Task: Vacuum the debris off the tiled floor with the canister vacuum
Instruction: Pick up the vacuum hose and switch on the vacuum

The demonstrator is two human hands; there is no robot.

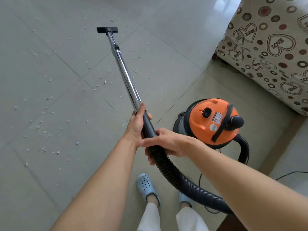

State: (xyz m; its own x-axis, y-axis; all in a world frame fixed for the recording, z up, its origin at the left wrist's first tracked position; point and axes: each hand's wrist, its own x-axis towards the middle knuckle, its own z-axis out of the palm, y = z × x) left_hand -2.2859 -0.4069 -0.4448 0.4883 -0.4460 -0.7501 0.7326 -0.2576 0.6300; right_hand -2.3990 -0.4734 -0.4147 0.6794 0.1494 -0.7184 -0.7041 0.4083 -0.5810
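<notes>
An orange-topped canister vacuum (211, 120) stands on the tiled floor (50, 80) at my right. Its black ribbed hose (180, 179) loops round to a black handle and a long chrome wand (126, 75). The wand ends in a black floor nozzle (107, 29) resting on the floor far ahead. My left hand (135, 124) grips the top of the handle where it meets the wand. My right hand (164, 142) grips the lower handle at the hose joint. Small pale debris (43, 130) lies scattered across the tiles on both sides of the wand, most of it to the left.
A sofa in heart-and-circle fabric (270, 47) fills the upper right, close behind the canister. A black power cord (290, 174) runs over the floor at the right. My feet in light blue clogs (146, 185) stand just behind the hose.
</notes>
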